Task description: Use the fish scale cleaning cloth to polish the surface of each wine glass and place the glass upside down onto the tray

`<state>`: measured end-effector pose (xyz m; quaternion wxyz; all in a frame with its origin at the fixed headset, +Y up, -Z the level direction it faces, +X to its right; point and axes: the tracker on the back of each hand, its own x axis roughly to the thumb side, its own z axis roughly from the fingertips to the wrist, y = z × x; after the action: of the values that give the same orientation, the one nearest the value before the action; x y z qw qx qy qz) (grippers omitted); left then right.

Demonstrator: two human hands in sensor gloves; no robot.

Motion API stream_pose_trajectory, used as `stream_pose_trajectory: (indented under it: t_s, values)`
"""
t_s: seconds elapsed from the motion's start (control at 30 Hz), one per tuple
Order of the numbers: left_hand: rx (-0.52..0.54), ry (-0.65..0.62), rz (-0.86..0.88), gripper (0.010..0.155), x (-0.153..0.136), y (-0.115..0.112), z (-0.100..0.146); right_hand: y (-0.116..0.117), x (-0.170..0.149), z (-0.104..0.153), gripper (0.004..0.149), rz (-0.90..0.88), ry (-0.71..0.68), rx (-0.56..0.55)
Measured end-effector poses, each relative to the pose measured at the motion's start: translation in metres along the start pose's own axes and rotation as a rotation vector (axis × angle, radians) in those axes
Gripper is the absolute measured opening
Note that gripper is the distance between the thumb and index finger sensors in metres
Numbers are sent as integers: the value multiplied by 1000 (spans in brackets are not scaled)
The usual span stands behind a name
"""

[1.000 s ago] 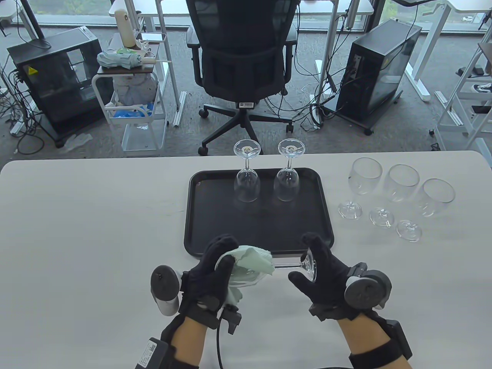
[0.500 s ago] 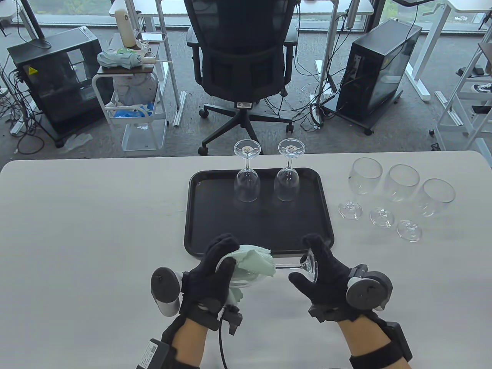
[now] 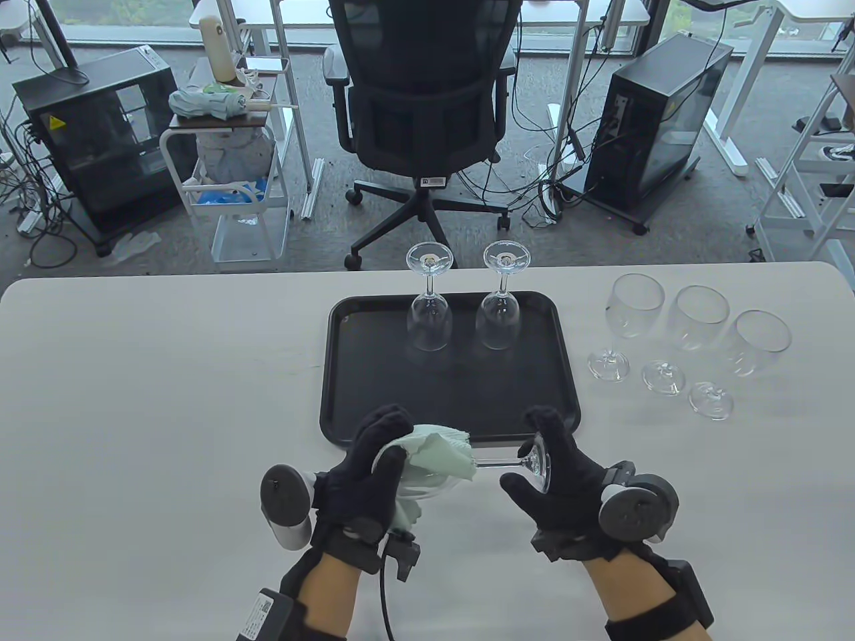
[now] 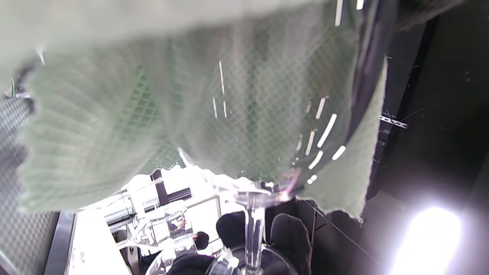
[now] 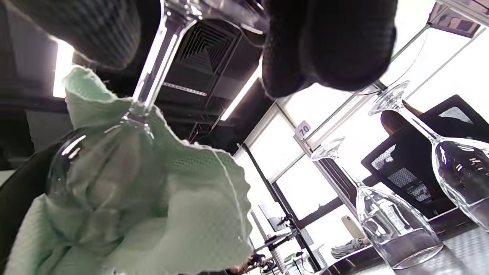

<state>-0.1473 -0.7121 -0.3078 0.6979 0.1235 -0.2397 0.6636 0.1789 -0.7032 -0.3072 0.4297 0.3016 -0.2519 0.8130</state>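
A wine glass [image 3: 467, 464] is held on its side above the near part of the tabletop [image 3: 167, 400], just in front of the black tray [image 3: 361, 374]. Its bowl is wrapped in the pale green cleaning cloth [image 3: 437, 454], and cloth and bowl together are gripped by the curled fingers of the left hand [image 3: 364, 474]. The foot of the glass is pinched between the thumb and fingers of the right hand [image 3: 558, 484], with the stem lying level between the two hands. Two glasses [image 3: 429, 314] are set upside down on the far part of the tray, side by side and apart. Three more glasses [image 3: 695, 334] are stood upright in a row on the tabletop to the right of the tray.
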Motion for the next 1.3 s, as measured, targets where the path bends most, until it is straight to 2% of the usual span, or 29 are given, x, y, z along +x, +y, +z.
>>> stream_pose_trajectory:
  t_s: [0.13, 0.17, 0.2, 0.23, 0.27, 0.37, 0.4, 0.43, 0.5, 0.57, 0.63, 0.67, 0.7, 0.77, 0.8, 0.9, 0.97, 1.03, 1.07, 1.1, 1.13, 1.23, 1.27, 1.3]
  values:
    - [14, -29, -41, 59, 2, -3, 1, 7, -10, 2, 77, -280, 285, 0]
    - [22, -43, -67, 59, 3, -2, 1, 10, -13, 4, 76, -373, 406, 46]
    - [25, -46, -86, 59, 4, -1, 1, 11, -14, 6, 77, -427, 443, 71]
    - [23, -41, -85, 59, 3, 0, 1, 12, -13, 5, 78, -459, 415, 72]
    - [18, -38, -66, 59, 2, 1, 0, 11, -12, 4, 82, -379, 351, 65]
    - [17, -5, -32, 58, -3, 4, -1, 3, -1, 2, 91, 23, 28, 61]
    - [0, 18, 11, 58, -5, 4, -1, 1, 2, 1, 92, 109, -78, 37]
    - [-14, 26, 36, 58, -5, 2, -1, -1, 3, 1, 92, 140, -108, 13]
    - [0, 15, 22, 59, -3, -1, 0, -2, 3, 1, 84, 59, -29, -19]
    - [2, -9, -4, 60, 0, -3, 1, -1, -2, 1, 77, -148, 156, -3]
    - [11, -57, -82, 59, 6, -2, 1, 4, -9, 2, 78, -309, 407, 94]
    - [15, -67, -118, 59, 7, 0, 0, 5, -9, 3, 78, -370, 413, 134]
    - [13, -67, -117, 59, 6, 1, 0, 5, -9, 2, 80, -352, 366, 130]
    - [1, -49, -89, 59, 5, 2, -1, 3, -5, 0, 87, -172, 211, 90]
    - [12, -25, -73, 59, 3, 4, 0, 1, -1, -1, 89, -50, 73, 83]
    - [-33, 45, 40, 59, -5, 1, 0, -5, 7, 0, 92, 181, -143, 5]
    - [-12, 41, 39, 59, -5, -2, 1, -5, 6, 0, 85, 109, -68, -19]
    - [-19, 13, 10, 59, -2, -3, 1, -1, -2, 0, 77, -106, 146, 9]
    - [-11, -10, -19, 59, -1, -2, 1, 2, -7, 0, 78, -237, 304, 59]
    - [1, -23, -60, 59, 1, -1, 1, 3, -9, 1, 79, -304, 379, 105]
    - [3, -30, -86, 59, 1, 1, 0, 4, -10, 2, 80, -376, 381, 153]
    - [-8, -16, -72, 59, 1, 2, 0, 3, -7, 0, 88, -161, 186, 117]
    - [3, 4, -46, 59, -1, 3, 0, 1, -2, 0, 91, -5, 38, 72]
    - [-5, 28, -4, 59, -3, 3, 0, -1, 1, -1, 93, 88, -45, 61]
